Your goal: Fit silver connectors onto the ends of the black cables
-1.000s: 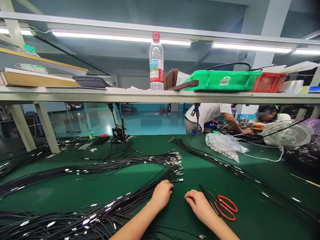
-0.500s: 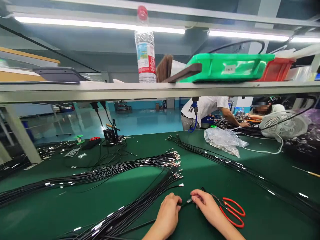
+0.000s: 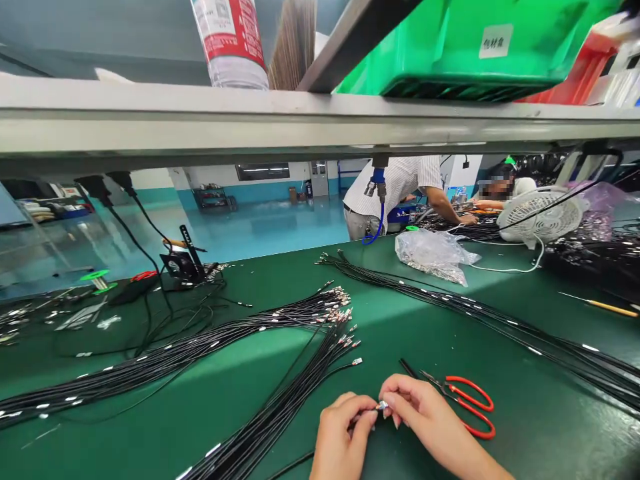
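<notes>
Low in the middle of the view, my left hand [image 3: 343, 427] pinches one thin black cable just behind its metal tip. My right hand [image 3: 417, 413] meets it, fingers closed on the small silver terminal [image 3: 382, 405] at that cable's end. Both hands hover just above the green mat [image 3: 150, 413]. The cable runs back into a bundle of black cables [image 3: 270, 420] that fans out from the lower left, its metal-tipped ends [image 3: 343, 333] lying beyond my hands. Red-handled scissors [image 3: 465, 403] lie right beside my right hand.
A second long cable bundle [image 3: 500, 327] crosses the mat at the right. Behind it lie a clear plastic bag [image 3: 433, 253] and a white fan [image 3: 540, 217]. A soldering stand [image 3: 183, 263] sits at the back left. A shelf [image 3: 250, 120] carries a bottle and a green bin. Other people work beyond.
My hands left the mat, picked one cable out of the bundle and came together on its tip. The view has tilted down and moved closer to the bench.
</notes>
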`<action>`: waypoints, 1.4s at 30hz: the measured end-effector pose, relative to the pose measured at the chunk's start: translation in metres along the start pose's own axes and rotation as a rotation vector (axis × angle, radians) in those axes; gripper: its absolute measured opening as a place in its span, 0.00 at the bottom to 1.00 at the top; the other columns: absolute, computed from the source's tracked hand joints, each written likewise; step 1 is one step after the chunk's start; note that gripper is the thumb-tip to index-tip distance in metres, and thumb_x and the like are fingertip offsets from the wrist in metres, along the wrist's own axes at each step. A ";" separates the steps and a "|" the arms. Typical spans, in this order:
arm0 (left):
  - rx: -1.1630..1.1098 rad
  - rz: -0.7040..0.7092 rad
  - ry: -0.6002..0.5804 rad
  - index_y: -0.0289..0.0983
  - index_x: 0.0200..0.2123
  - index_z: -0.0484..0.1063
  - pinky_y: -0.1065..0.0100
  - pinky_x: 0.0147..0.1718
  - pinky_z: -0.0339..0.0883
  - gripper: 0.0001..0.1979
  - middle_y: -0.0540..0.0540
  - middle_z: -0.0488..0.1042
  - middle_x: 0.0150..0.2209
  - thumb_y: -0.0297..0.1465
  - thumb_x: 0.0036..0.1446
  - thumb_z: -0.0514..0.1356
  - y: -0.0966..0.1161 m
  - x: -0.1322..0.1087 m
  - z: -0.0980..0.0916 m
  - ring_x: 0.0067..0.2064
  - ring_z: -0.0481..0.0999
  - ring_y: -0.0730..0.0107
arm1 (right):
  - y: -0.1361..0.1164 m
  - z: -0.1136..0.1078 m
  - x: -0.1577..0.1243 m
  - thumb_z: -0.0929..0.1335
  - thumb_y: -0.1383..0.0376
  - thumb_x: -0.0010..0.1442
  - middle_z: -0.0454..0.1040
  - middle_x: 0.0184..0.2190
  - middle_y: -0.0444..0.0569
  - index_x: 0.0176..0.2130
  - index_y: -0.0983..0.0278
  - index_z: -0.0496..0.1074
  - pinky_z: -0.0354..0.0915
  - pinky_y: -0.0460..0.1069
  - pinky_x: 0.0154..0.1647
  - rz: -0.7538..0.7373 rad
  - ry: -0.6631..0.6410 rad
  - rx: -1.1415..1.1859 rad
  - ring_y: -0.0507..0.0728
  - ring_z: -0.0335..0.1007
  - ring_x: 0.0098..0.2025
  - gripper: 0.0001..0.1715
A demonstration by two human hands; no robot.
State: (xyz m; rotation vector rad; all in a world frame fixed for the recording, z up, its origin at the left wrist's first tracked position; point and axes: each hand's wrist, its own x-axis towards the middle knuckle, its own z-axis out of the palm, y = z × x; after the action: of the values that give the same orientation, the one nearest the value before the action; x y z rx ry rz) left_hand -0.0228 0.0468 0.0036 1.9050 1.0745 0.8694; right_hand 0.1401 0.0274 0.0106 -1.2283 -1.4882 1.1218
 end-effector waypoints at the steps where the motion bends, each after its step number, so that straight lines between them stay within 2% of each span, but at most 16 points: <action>1: -0.018 -0.005 -0.001 0.39 0.27 0.75 0.72 0.28 0.61 0.11 0.45 0.72 0.26 0.35 0.55 0.53 -0.001 0.000 0.000 0.29 0.69 0.67 | 0.000 0.000 0.000 0.62 0.60 0.58 0.68 0.22 0.44 0.27 0.65 0.68 0.59 0.45 0.28 0.007 0.007 -0.028 0.52 0.63 0.26 0.13; 6: -0.088 -0.051 0.005 0.40 0.28 0.75 0.72 0.28 0.63 0.07 0.44 0.72 0.29 0.34 0.51 0.58 -0.010 0.002 0.002 0.31 0.70 0.66 | 0.004 0.002 -0.001 0.61 0.60 0.59 0.67 0.22 0.44 0.26 0.64 0.67 0.59 0.44 0.28 0.035 0.031 -0.033 0.52 0.62 0.25 0.14; 14: -0.018 -0.043 -0.029 0.42 0.26 0.77 0.70 0.25 0.59 0.12 0.45 0.68 0.23 0.38 0.53 0.55 -0.015 0.005 -0.002 0.26 0.66 0.67 | 0.007 0.003 -0.002 0.58 0.58 0.61 0.66 0.23 0.44 0.26 0.62 0.65 0.57 0.45 0.29 -0.075 0.037 -0.254 0.54 0.62 0.27 0.17; 18: -0.164 -0.131 -0.110 0.40 0.22 0.74 0.72 0.21 0.56 0.16 0.48 0.64 0.21 0.43 0.52 0.55 -0.013 0.005 -0.002 0.23 0.64 0.70 | 0.010 0.006 -0.002 0.56 0.56 0.62 0.61 0.18 0.43 0.19 0.62 0.58 0.54 0.45 0.26 -0.032 0.056 -0.317 0.53 0.58 0.23 0.23; 22: -0.344 -0.214 -0.174 0.36 0.19 0.69 0.74 0.17 0.49 0.21 0.52 0.58 0.17 0.47 0.50 0.55 -0.013 0.006 -0.001 0.17 0.57 0.78 | 0.009 0.010 -0.002 0.56 0.54 0.61 0.58 0.17 0.41 0.19 0.62 0.55 0.52 0.44 0.23 0.031 0.046 -0.238 0.51 0.55 0.22 0.24; 27: -0.555 -0.344 -0.215 0.33 0.28 0.72 0.75 0.15 0.43 0.25 0.52 0.62 0.18 0.51 0.41 0.60 -0.015 0.008 0.002 0.16 0.51 0.82 | 0.008 0.012 -0.002 0.57 0.55 0.61 0.56 0.16 0.39 0.20 0.63 0.57 0.51 0.44 0.22 0.046 0.047 -0.178 0.50 0.54 0.21 0.22; 29: -0.600 -0.378 -0.206 0.32 0.29 0.73 0.75 0.16 0.42 0.25 0.52 0.61 0.17 0.50 0.38 0.63 -0.015 0.008 0.002 0.16 0.50 0.83 | 0.009 0.012 -0.001 0.57 0.55 0.61 0.57 0.16 0.39 0.20 0.63 0.58 0.51 0.44 0.22 0.053 0.052 -0.161 0.50 0.54 0.20 0.22; 36: -0.605 -0.331 -0.171 0.32 0.27 0.75 0.76 0.16 0.46 0.20 0.52 0.62 0.16 0.46 0.41 0.64 -0.016 0.008 0.001 0.17 0.53 0.83 | 0.008 0.014 0.000 0.58 0.54 0.61 0.57 0.14 0.39 0.20 0.64 0.60 0.53 0.43 0.22 0.117 0.053 -0.033 0.50 0.54 0.19 0.23; 38: -0.617 -0.336 -0.164 0.33 0.26 0.75 0.76 0.18 0.51 0.20 0.50 0.65 0.18 0.45 0.38 0.65 -0.022 0.008 0.006 0.18 0.57 0.81 | 0.009 0.013 0.001 0.58 0.54 0.60 0.58 0.15 0.39 0.20 0.64 0.60 0.53 0.44 0.22 0.113 0.052 -0.031 0.50 0.55 0.19 0.23; 42: -0.633 -0.326 -0.061 0.32 0.25 0.75 0.74 0.26 0.59 0.21 0.46 0.71 0.23 0.45 0.36 0.66 -0.037 0.007 0.016 0.26 0.66 0.73 | 0.023 0.006 0.004 0.57 0.55 0.61 0.61 0.17 0.41 0.22 0.64 0.62 0.56 0.45 0.25 0.063 0.107 -0.140 0.52 0.58 0.22 0.22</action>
State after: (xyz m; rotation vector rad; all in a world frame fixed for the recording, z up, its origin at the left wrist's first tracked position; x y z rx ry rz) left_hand -0.0201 0.0618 -0.0340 1.1867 0.8992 0.8306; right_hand 0.1382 0.0335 -0.0132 -1.4181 -1.4757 0.9900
